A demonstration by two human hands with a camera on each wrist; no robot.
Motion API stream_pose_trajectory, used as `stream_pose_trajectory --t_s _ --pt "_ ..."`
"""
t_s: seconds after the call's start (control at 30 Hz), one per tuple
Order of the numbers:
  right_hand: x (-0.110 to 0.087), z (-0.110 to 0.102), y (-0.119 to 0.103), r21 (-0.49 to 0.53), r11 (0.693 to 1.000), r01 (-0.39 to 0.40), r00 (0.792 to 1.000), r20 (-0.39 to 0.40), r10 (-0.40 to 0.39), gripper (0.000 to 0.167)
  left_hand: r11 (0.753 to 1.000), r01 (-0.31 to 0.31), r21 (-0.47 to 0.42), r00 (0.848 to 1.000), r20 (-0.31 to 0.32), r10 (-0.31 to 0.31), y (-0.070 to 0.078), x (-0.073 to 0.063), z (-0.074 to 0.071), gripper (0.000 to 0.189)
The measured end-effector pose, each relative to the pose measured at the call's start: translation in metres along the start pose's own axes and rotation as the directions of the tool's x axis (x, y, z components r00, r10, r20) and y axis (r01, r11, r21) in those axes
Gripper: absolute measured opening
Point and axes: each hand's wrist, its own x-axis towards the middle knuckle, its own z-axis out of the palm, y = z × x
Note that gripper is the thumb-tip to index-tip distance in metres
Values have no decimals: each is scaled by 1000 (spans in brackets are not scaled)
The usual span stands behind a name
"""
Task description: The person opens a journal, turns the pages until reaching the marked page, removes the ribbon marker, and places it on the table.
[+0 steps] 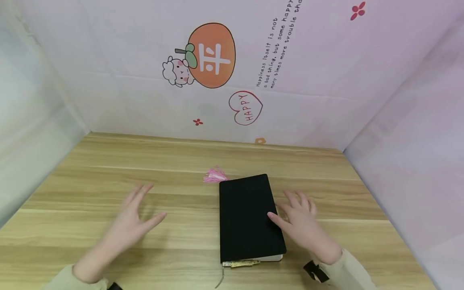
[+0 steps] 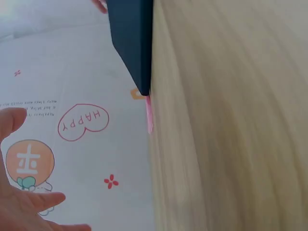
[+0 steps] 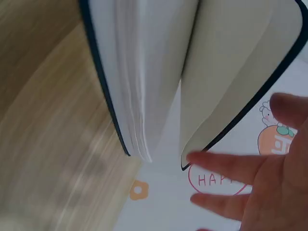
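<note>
A black notebook (image 1: 250, 217) lies on the table, with a pink tassel (image 1: 215, 176) at its upper left corner. Yellowish patterned strips (image 1: 241, 264) and a thin grey ribbon (image 1: 222, 274) stick out at its lower edge. My right hand (image 1: 302, 223) is at its right edge, thumb over the cover and fingers spread beyond. In the right wrist view the cover (image 3: 231, 72) stands raised from the white pages (image 3: 139, 86), fingertips right at its corner. Over the table to the left, my left hand (image 1: 127, 225) is spread and holds nothing.
The wood-grain table (image 1: 174, 225) meets a printed cloth backdrop (image 1: 308, 117) at the back. Pale cloth walls rise at the left (image 1: 32, 112) and right (image 1: 409, 153).
</note>
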Motion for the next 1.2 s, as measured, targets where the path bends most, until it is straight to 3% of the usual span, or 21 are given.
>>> stream_pose_trajectory --t_s 0.2,0.33,0.43,0.57,0.7,0.77,0.87,0.97,1.03,1.1,1.2 --pt "3 3 -5 71 994 84 995 -62 -80 44 977 80 -199 991 120 -57 5 5 8 75" --pt "4 1 -14 182 968 172 982 -106 -154 42 943 76 -324 985 172 -20 8 10 13 68" --pt "3 -1 -23 298 937 184 983 -76 -169 46 903 65 -425 980 198 23 9 14 18 62" --pt "0 4 -32 408 889 209 975 -17 -221 50 811 130 -570 955 292 52 14 17 22 59" --pt "0 12 -42 483 824 296 932 44 -360 55 718 183 -672 928 359 99 18 19 25 61" --pt "0 15 -49 502 812 297 912 103 -397 60 670 194 -716 920 371 129 17 19 26 61" --pt "0 19 -58 471 839 271 890 210 -405 66 578 212 -788 900 387 198 12 20 27 57" --pt "1 24 -67 426 862 273 864 285 -415 71 456 229 -860 869 392 302 2 23 29 43" --pt "1 28 -73 395 876 277 852 320 -414 72 395 235 -888 852 384 356 -5 24 31 36" --pt "0 32 -77 373 888 269 843 355 -405 73 354 243 -903 841 378 386 -12 25 32 34" --pt "-3 38 -83 336 912 236 838 405 -367 75 353 262 -899 839 392 377 -21 25 33 36"
